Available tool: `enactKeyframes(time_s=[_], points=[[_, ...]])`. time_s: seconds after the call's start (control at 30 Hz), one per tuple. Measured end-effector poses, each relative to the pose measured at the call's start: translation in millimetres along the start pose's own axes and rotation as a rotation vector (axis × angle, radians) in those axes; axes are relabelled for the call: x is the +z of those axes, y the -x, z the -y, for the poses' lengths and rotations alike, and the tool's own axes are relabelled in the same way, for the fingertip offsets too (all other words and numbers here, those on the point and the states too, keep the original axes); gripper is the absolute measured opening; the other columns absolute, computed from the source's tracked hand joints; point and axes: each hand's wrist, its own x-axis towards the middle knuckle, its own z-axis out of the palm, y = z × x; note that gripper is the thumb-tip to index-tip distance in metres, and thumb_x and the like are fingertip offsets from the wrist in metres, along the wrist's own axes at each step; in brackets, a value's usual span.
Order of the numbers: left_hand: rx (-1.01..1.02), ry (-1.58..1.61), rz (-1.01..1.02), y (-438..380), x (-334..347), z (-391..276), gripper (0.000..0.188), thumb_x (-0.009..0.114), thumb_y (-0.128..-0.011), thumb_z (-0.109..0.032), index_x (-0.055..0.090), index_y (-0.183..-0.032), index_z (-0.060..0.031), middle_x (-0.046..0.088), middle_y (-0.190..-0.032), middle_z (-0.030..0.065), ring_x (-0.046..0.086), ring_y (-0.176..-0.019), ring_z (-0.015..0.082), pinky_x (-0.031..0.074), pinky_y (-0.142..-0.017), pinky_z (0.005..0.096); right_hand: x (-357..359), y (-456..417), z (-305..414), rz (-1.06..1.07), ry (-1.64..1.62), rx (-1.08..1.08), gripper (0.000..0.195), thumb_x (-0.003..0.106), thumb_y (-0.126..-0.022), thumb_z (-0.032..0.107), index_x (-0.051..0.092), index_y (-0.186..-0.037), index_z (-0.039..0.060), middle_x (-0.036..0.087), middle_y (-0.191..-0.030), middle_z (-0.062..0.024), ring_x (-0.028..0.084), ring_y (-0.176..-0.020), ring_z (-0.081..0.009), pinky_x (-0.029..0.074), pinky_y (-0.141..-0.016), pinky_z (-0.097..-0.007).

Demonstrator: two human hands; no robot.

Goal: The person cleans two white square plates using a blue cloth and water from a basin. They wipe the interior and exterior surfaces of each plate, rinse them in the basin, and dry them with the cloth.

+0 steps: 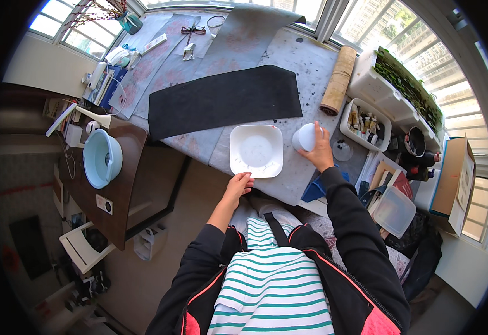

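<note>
A square white dish (256, 146) with a slightly marked inside lies near the front edge of the table. My left hand (239, 186) is at its near rim, fingers bent close together. Whether they pinch the rim or only touch it cannot be made out. To the right of the dish, my right hand (321, 148) has its thumb and fingers around a white cup (305, 137). Beyond the dish stretches a black felt-like mat (225, 100). A clear round lid or small dish (342, 150) sits just right of my right hand.
A rolled bamboo mat (339, 79) and a tub of paint tubes (365, 125) stand at the right, before a white planter (388, 83). A blue cloth (317, 189) lies by my right sleeve. Left, a light-blue basin (102, 159) rests on a brown table (128, 146). Eyeglasses (193, 30) lie far back.
</note>
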Motion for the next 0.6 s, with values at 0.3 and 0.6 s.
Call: enactKeyframes(time_s=[0.3,0.6], points=[[0.094,0.019,0.037,-3.8,22.9,-9.1,0.031,0.051,-0.096,-0.026,0.053,-0.121,-0.0077,0.061,-0.104,0.0027,0.058,-0.092,0.0114,0.047,-0.076,0.0248,-2.5,16.4,47.3,-0.032,-0.17,-0.086,0.106,0.083,-0.058,0.021,0.023,-0.143,0.0025,0.04,-0.124,-0.0205,0.039,-0.119,-0.0348,0.038,-0.099,-0.0392],[0.133,0.207,-0.207,-14.3,-6.5,-2.4,0.029,0.051,-0.096,-0.024,0.053,-0.12,-0.0085,0.06,-0.105,0.0027,0.059,-0.091,0.0109,0.048,-0.077,0.0261,55.0,11.7,119.1,0.225,-0.113,-0.253,0.106,0.084,-0.055,0.015,0.026,-0.143,0.0113,0.037,-0.129,-0.0198,0.045,-0.115,-0.0403,0.044,-0.094,-0.0427]])
